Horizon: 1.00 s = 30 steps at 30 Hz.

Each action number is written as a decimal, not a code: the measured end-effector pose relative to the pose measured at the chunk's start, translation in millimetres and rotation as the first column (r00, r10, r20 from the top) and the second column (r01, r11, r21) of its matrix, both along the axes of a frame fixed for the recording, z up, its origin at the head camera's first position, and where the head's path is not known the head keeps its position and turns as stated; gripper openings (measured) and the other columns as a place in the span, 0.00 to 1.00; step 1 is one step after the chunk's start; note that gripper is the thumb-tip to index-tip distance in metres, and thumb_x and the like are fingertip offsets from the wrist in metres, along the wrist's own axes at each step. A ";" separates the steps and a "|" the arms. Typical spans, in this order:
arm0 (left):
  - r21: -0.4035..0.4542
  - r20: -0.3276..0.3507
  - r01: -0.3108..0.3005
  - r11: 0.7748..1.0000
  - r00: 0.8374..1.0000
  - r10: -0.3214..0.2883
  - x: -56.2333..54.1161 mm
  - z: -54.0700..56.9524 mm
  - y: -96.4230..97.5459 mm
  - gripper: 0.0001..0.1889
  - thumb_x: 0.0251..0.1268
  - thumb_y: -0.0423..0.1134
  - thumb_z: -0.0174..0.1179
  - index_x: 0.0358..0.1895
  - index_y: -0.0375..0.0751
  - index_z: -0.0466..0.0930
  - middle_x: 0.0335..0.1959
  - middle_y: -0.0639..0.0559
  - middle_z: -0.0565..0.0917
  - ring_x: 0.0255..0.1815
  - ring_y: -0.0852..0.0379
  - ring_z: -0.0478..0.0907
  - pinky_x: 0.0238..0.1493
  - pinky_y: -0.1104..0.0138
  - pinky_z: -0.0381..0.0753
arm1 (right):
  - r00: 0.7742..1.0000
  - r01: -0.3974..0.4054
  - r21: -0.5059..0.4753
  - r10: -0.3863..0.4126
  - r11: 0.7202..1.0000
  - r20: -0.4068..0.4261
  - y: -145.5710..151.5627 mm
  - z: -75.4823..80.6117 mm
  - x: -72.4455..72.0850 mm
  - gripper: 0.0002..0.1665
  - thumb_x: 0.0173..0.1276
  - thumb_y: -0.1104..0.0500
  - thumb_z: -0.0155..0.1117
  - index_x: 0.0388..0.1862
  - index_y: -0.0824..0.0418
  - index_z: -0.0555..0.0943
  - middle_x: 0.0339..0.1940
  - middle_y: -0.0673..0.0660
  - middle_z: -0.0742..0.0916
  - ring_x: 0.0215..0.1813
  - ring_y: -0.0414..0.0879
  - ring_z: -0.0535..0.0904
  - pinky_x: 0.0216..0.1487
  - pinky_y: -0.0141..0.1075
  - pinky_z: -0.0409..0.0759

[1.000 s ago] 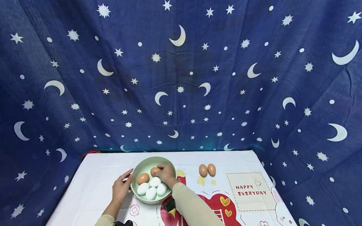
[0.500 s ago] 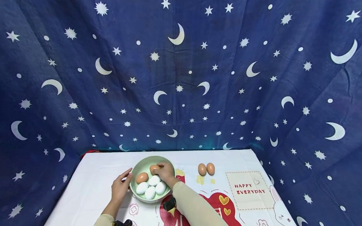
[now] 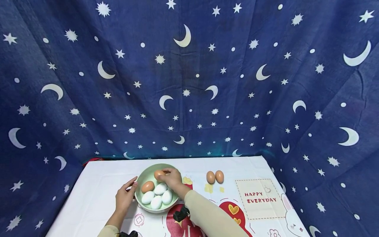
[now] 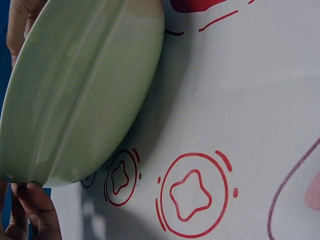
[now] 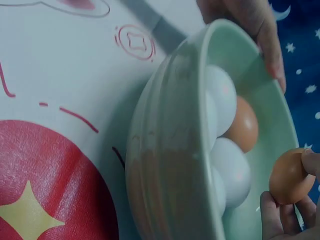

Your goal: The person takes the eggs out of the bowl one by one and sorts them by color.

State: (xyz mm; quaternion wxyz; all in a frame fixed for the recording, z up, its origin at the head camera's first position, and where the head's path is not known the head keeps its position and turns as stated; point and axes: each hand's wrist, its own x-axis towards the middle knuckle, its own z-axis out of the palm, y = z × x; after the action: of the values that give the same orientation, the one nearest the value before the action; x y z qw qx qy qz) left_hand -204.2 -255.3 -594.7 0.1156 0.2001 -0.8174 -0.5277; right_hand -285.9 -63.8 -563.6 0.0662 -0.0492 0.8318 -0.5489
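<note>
Showing only from the head, two brown eggs (image 3: 219, 176) lie near the surface's (image 3: 192, 163) far edge. The bowl (image 3: 144, 177) holds four white eggs (image 3: 160, 189), one brown (image 3: 147, 187); right hand (image 3: 172, 179) pinches another egg (image 3: 158, 174); left hand (image 3: 124, 197), relaxed, touches bowl.

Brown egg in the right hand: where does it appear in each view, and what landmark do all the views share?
Head: brown egg below centre, slightly left of the middle, in the right hand.
Left wrist: not in this picture.
Right wrist: near the right edge, below mid-height.
Shared landmark: green bowl.
</note>
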 end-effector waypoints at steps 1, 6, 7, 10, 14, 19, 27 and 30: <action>0.001 -0.001 0.002 1.000 1.000 -0.002 -0.3 -0.6 0.3 0.21 0.73 0.45 0.57 0.64 0.40 0.77 0.53 0.35 0.81 0.30 0.66 0.79 0.24 0.72 0.82 | 1.000 -0.003 -0.008 0.004 1.000 0.003 0.9 1.2 1.2 0.22 0.51 0.55 0.77 0.46 0.61 0.87 0.40 0.52 0.89 0.40 0.38 0.81 0.45 0.30 0.80; -0.002 0.002 -0.003 1.000 1.000 0.003 -0.8 -1.5 1.4 0.20 0.73 0.44 0.57 0.64 0.41 0.77 0.53 0.35 0.81 0.29 0.68 0.78 0.25 0.72 0.82 | 0.999 -0.039 -0.070 0.041 0.997 0.026 5.5 6.9 8.6 0.23 0.54 0.55 0.77 0.49 0.63 0.86 0.44 0.53 0.89 0.45 0.39 0.82 0.48 0.30 0.82; -0.002 0.005 -0.003 1.000 1.000 0.003 -0.8 -1.6 1.3 0.20 0.73 0.44 0.57 0.64 0.41 0.77 0.54 0.35 0.81 0.29 0.69 0.78 0.25 0.72 0.82 | 0.998 -0.045 -0.076 0.047 0.996 0.029 6.8 8.5 10.2 0.23 0.55 0.55 0.77 0.49 0.62 0.86 0.44 0.53 0.89 0.45 0.39 0.82 0.48 0.30 0.82; 0.000 0.012 -0.003 1.000 1.000 0.003 -0.2 -0.6 1.6 0.20 0.74 0.44 0.56 0.64 0.41 0.77 0.55 0.35 0.80 0.30 0.69 0.78 0.26 0.72 0.82 | 0.998 -0.059 -0.081 0.060 0.995 0.016 11.8 13.8 14.7 0.21 0.55 0.55 0.77 0.47 0.62 0.87 0.42 0.54 0.89 0.44 0.39 0.81 0.46 0.30 0.81; -0.002 0.015 0.004 1.000 1.000 -0.004 0.1 0.4 1.4 0.21 0.74 0.44 0.56 0.65 0.41 0.76 0.56 0.34 0.80 0.31 0.67 0.78 0.26 0.72 0.82 | 0.998 -0.055 -0.074 0.056 0.996 0.014 20.9 20.5 20.5 0.19 0.54 0.55 0.77 0.44 0.61 0.87 0.39 0.53 0.89 0.42 0.39 0.80 0.43 0.30 0.80; -0.016 0.017 0.004 1.000 1.000 -0.003 0.1 1.2 1.2 0.21 0.74 0.44 0.56 0.64 0.40 0.77 0.55 0.34 0.80 0.30 0.68 0.79 0.26 0.72 0.82 | 0.997 -0.044 -0.135 0.052 0.990 0.055 31.8 25.3 26.7 0.18 0.57 0.58 0.75 0.45 0.64 0.86 0.39 0.55 0.89 0.40 0.39 0.81 0.40 0.30 0.83; -0.016 0.024 0.004 1.000 1.000 -0.003 1.6 2.6 2.2 0.21 0.74 0.43 0.55 0.65 0.39 0.76 0.56 0.32 0.79 0.31 0.66 0.79 0.26 0.73 0.82 | 0.989 -0.019 -0.233 0.053 0.972 0.138 50.3 28.3 34.4 0.21 0.59 0.59 0.72 0.49 0.68 0.84 0.41 0.59 0.89 0.38 0.42 0.85 0.39 0.33 0.86; -0.016 0.028 0.001 1.000 1.000 0.000 1.9 3.5 2.6 0.20 0.74 0.42 0.55 0.65 0.39 0.76 0.55 0.32 0.79 0.31 0.64 0.79 0.26 0.73 0.82 | 0.986 -0.003 -0.231 0.041 0.973 0.161 60.2 27.7 34.1 0.22 0.59 0.57 0.73 0.50 0.67 0.84 0.42 0.59 0.89 0.37 0.41 0.85 0.39 0.32 0.85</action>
State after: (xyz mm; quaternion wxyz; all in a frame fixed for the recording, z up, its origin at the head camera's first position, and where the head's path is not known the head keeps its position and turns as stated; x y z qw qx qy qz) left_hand -202.3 -252.7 -591.2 0.1055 0.2063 -0.8231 -0.5185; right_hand -251.8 -3.6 -535.9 0.1347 -0.0201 0.7539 -0.6428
